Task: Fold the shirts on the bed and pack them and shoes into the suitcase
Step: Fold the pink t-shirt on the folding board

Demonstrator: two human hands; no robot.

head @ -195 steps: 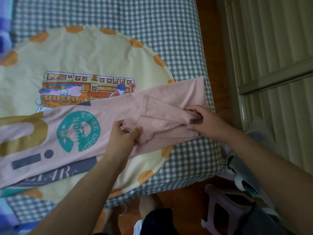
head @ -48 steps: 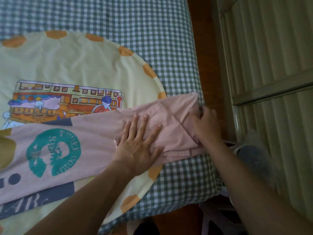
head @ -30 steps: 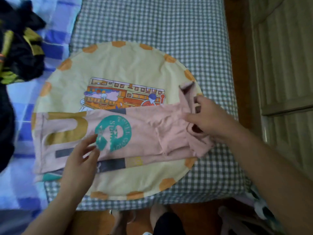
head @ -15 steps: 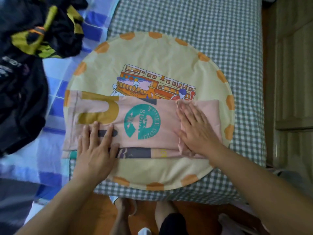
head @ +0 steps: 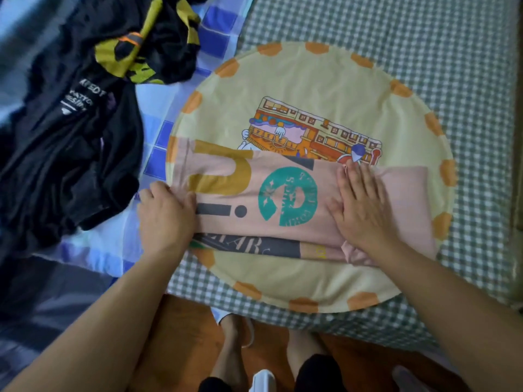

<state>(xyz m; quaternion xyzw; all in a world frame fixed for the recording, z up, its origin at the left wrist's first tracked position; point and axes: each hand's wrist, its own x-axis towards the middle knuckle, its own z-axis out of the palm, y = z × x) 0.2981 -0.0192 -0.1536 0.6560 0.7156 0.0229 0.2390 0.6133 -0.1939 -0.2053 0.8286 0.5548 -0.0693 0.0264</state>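
A pink shirt with a teal round print and a mustard letter lies folded into a long strip across a round yellow mat on the bed. My left hand is at the strip's left end, fingers curled round the hem. My right hand lies flat, fingers straight, on the folded-over right part of the shirt. No suitcase or shoes are in view.
A heap of black shirts lies left of the mat, with a black-and-yellow one behind it, on a blue checked blanket. The green checked sheet covers the bed's right side. The bed's front edge, wooden floor and my feet are below.
My left hand slid from lying flat on the shirt to its left end and curled round the hem. My right hand still presses the folded right end.
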